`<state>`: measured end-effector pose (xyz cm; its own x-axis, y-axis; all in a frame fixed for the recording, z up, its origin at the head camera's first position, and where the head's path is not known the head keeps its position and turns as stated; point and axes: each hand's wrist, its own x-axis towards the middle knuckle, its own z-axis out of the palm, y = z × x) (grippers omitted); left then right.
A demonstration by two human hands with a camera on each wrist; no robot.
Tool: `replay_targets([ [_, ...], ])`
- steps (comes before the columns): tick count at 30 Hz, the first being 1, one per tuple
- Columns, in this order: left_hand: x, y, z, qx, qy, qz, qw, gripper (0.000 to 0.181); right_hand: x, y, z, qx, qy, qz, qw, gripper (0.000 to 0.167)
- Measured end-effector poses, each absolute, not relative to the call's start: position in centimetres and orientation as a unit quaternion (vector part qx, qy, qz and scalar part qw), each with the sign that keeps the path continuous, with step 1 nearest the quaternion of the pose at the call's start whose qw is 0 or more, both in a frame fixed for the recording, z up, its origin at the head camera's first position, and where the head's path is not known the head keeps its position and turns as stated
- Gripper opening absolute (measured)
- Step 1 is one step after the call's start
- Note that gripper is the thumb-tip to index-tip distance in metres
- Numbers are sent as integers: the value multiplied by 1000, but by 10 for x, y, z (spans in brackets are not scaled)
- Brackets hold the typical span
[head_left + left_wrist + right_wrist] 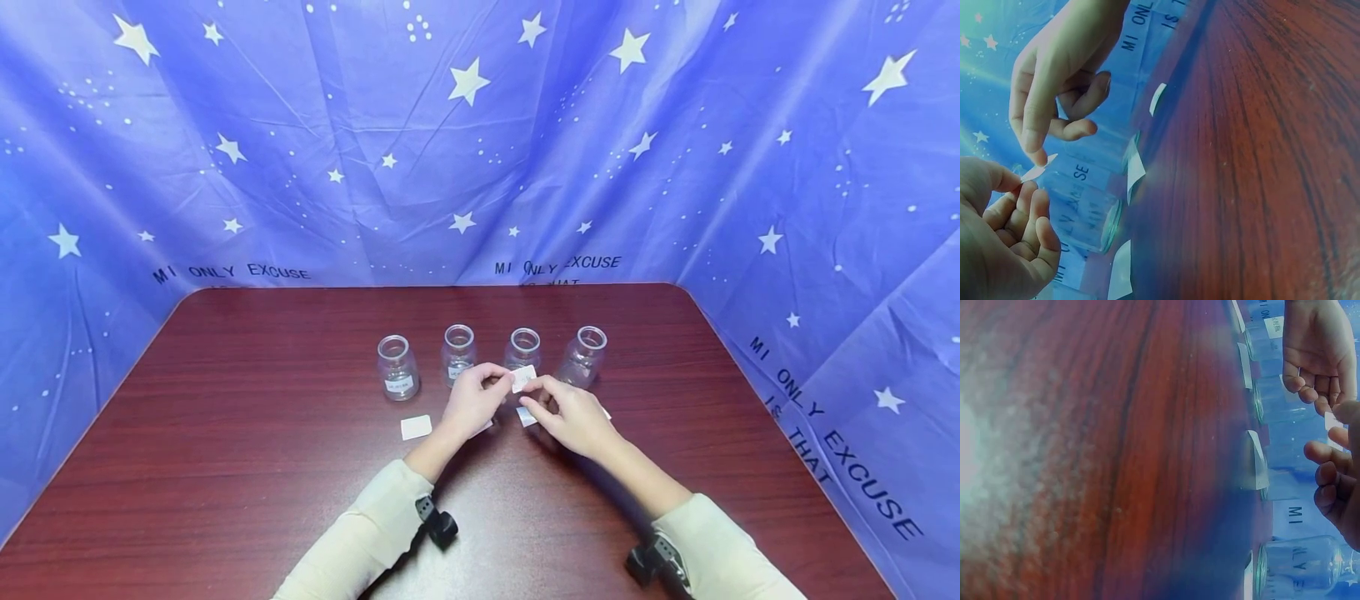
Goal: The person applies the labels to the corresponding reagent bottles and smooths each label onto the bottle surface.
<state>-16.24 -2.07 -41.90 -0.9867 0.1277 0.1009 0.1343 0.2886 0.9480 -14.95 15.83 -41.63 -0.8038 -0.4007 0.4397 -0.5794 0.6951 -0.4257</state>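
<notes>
A small white label [524,379] is pinched between the thumb and index finger of my left hand [474,402], in front of the third glass jar [525,340] from the left. My right hand [576,414] is at the label's right edge. Its index fingertip touches the label, while its thumb stands apart below, as the left wrist view also shows. The leftmost jar [395,367] bears a white sticker with print too small to read. Another sticker shows on the second jar [459,346], partly behind my left hand. No sticker shows on the rightmost jar [587,350], whose lower part is hidden.
White paper slips lie on the dark red wooden table [247,433] in front of the jars: one at left [416,427], another under my right fingers [527,416], others partly behind my hands. A blue star-patterned cloth [390,108] hangs around the table's back and sides.
</notes>
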Motion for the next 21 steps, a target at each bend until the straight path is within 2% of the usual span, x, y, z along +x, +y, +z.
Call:
replay_targets([
  [5,-162,-22,-420,-73,-806,-588,2,17,-151,159,-413,204,-920,291,166,13],
  [9,-161,-21,-420,-83,-808,-583,-9,17,-155,160,-412,148,-925,318,145,12],
  [15,-161,-20,-420,-96,-811,-577,-21,17,-157,162,-412,141,-920,351,106,7],
  [21,-162,-20,-421,-99,-842,-531,3,17,-158,163,-412,150,-917,358,94,7],
])
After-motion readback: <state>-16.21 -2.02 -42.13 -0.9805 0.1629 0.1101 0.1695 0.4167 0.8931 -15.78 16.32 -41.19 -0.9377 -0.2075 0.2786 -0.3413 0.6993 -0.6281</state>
